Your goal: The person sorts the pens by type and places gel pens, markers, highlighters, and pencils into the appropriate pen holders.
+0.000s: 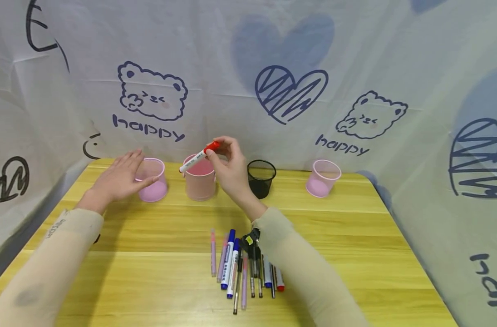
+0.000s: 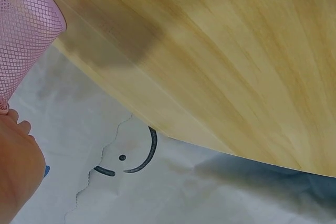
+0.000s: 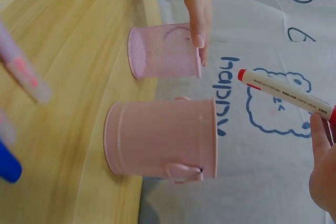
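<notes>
Fingers (image 1: 228,141) pinch one marker (image 1: 193,161), with four cups (image 1: 201,187) on one table (image 1: 150,277).

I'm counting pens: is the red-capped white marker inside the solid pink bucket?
Out: the right hand holds the marker clear of the bucket.

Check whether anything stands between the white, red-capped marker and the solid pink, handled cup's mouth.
Nothing visible does: the right wrist view shows a clear gap between the marker and the handled cup. The pink mesh cup stands beside it, not between.
</notes>
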A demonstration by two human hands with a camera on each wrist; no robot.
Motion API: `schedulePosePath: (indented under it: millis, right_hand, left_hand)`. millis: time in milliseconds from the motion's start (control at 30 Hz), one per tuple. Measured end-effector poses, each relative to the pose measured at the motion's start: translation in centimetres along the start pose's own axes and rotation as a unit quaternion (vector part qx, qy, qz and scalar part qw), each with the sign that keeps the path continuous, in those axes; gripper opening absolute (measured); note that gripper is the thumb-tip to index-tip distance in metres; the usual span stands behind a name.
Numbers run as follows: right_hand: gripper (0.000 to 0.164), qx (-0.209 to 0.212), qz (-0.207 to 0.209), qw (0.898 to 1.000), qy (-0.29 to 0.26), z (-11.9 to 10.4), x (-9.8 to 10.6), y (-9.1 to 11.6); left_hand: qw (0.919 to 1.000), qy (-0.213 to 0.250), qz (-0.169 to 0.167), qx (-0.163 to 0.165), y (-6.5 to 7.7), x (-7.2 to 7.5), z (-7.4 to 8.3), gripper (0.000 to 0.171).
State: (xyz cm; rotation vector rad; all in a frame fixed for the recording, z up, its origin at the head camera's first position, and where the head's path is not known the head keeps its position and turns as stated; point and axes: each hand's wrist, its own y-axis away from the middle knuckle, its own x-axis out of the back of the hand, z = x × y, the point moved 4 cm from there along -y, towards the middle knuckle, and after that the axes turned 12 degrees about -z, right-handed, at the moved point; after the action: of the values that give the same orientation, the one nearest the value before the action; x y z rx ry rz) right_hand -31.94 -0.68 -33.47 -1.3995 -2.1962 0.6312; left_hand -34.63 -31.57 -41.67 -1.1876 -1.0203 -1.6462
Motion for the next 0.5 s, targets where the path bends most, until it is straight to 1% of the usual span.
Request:
schedulePosePath:
  millis: [167, 367, 500]
  right_hand:
    - [0.032, -0.014, 0.003, 1.000, 0.006, 0.7, -1.3, -1.1]
    - [0.031, -0.033, -0.006, 0.999, 0.036, 1.3, -2.7, -2.2]
    - [0.031, -0.049, -0.009, 0.997, 0.054, 1.7, -3.7, -2.9]
  left_hand:
    - [1.0000, 0.005, -0.001, 0.000, 0.0, 0.0, 0.1, 0.104]
    - [1.0000, 0.007, 0.006, 0.000, 0.0, -0.1, 0.1, 0.104]
    - [0.9999, 0.008, 0.004, 0.007, 0.0, -0.1, 0.1, 0.105]
